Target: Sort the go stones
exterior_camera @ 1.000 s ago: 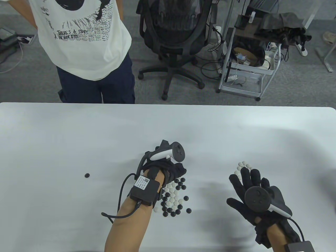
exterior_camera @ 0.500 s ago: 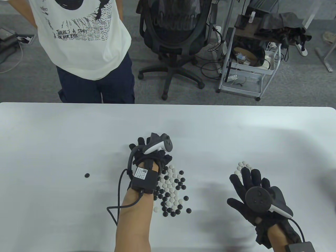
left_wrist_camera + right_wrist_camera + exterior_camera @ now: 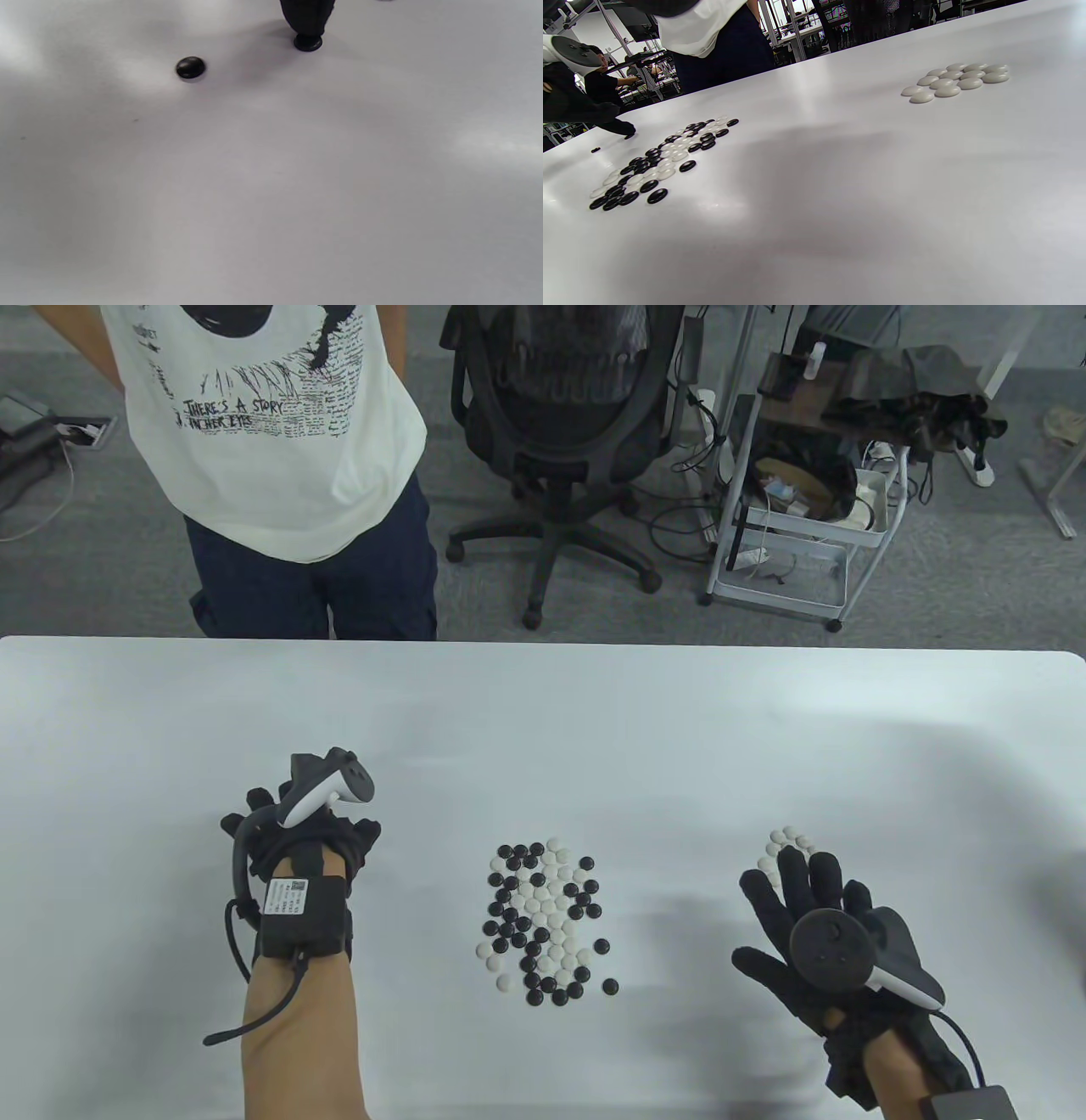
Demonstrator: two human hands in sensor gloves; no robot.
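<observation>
A mixed pile of black and white Go stones (image 3: 543,920) lies mid-table; it also shows in the right wrist view (image 3: 657,165). A group of white stones (image 3: 789,841) lies to the right, just beyond my right hand (image 3: 806,891), which lies flat with its fingers spread and holds nothing. My left hand (image 3: 280,823) is at the left. In the left wrist view, its fingertip (image 3: 307,17) holds a black stone (image 3: 307,42) down on the table. It is close beside a lone black stone (image 3: 190,67). The table view hides both stones under the hand.
The white table (image 3: 594,729) carries only the stones and my hands. A person in a white T-shirt (image 3: 271,432) stands at its far edge. An office chair (image 3: 551,432) and a wire cart (image 3: 797,517) stand behind it.
My left hand has left the mixed pile and moved left to the lone black stone, bringing a black stone with it. The right hand has not moved.
</observation>
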